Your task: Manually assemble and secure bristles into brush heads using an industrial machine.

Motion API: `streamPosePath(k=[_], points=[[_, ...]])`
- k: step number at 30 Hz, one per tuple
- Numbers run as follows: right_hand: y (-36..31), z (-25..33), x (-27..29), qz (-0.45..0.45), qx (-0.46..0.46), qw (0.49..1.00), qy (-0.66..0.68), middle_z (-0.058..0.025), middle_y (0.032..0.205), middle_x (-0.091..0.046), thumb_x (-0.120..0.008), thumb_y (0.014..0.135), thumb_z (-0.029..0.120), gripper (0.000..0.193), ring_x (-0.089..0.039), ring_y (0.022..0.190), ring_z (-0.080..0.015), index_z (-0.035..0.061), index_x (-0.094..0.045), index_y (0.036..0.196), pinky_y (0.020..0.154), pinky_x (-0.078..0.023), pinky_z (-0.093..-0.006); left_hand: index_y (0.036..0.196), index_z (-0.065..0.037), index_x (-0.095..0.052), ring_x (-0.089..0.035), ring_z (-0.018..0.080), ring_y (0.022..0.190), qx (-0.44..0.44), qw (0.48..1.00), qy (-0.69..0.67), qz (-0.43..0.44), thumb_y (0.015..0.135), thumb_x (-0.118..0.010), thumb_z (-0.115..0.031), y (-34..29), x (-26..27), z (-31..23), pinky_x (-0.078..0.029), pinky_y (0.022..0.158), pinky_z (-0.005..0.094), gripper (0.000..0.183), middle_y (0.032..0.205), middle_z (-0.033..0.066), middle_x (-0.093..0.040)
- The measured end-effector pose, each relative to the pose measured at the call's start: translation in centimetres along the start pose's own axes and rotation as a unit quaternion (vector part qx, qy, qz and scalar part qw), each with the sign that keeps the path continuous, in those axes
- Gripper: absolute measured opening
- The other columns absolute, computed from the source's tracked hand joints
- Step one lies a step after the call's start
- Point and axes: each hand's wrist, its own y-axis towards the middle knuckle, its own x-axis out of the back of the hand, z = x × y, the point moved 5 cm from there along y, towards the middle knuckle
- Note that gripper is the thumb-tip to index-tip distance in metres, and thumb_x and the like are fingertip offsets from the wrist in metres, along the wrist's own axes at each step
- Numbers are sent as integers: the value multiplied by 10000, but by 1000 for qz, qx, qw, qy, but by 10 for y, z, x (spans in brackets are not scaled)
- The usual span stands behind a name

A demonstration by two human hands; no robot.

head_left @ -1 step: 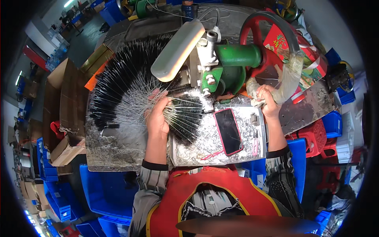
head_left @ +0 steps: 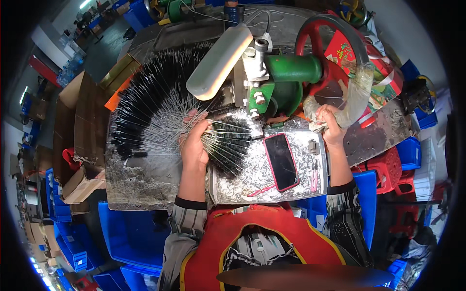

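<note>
Brushes [head_left: 228,145] in left hand [head_left: 195,143], right hand [head_left: 331,127] on wheel [head_left: 359,47]

Head view. Left hand curled shut around a fanned bunch of thin wire-stemmed brushes, thumb across the top. Black bristles spread to the right of that hand, partly over a pale tray [head_left: 233,190]; bare wire ends cross its fingers. Number held: cannot tell. Broad heap [head_left: 133,109] of similar black-bristled brushes beyond and left of the same hand, bare wires running in toward it; exact border between held and lying ones unclear.

Right hand closed on the pale-wrapped lower part of the red, dark-rimmed wheel; some fingers hidden.

Green machine [head_left: 295,68] farther out, between the two hands. Lit lamp [head_left: 216,68] just beyond the left hand, leaning right. Phone [head_left: 281,162], dark screen, pink edge, on the tray, left of the right hand and nearer the body. Pink-handled tool [head_left: 313,180] on the tray, nearer the body than the right hand. Cardboard box [head_left: 64,121] well left of the left hand; blue bin [head_left: 128,237] left of it too, nearer the body.
</note>
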Motion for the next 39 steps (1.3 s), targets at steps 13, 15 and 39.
streamPosePath(k=[13,15,39], points=[[0,5,-1,38,42,998,-4,-57,605,-473,-460,794,105,204,-451,596,-139,-4,-478,623,586,-370,-256,1208,-42,-375,-566,164,727,113,980,-83,138,788,-524,-3,1,-5,4,-500,659,283,448,931,150,-574],[0,5,0,22,19,999,-21,-71,554,-429,-446,781,110,239,-436,613,-190,16,-428,561,630,-368,-301,1218,-45,-362,-567,177,771,101,980,-87,146,786,-517,6,-2,-11,-1,-494,702,299,462,967,157,-564],[8,24,20,-69,-114,989,70,-79,602,-560,-577,686,26,59,-517,482,-138,-14,-582,729,441,-411,-259,1147,-33,-419,-561,168,736,39,990,-135,19,754,-536,76,2,12,-1,-501,711,340,424,867,110,-565]])
